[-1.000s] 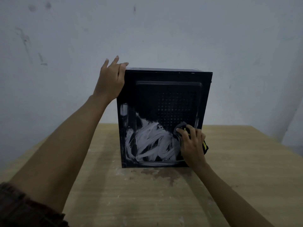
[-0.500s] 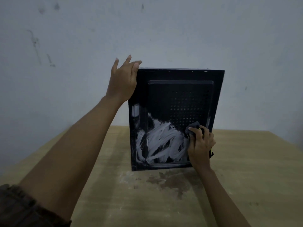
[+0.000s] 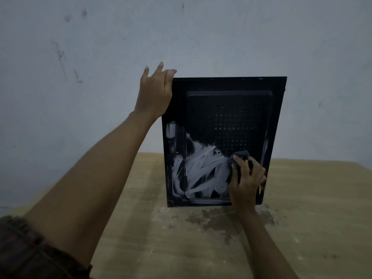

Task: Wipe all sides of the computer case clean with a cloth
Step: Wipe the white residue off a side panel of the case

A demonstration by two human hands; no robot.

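Computer case (image 3: 225,117) farther right than before; left hand (image 3: 154,97), fingers spread, at corner; right hand (image 3: 246,183) pinching cloth (image 3: 240,155).

A stained wooden table (image 3: 312,228) carries the black computer case (image 3: 201,85) standing upright.

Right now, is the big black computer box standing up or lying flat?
Standing up: the black metal computer case rests on its bottom edge on the tan wooden table, left hand at its top corner.
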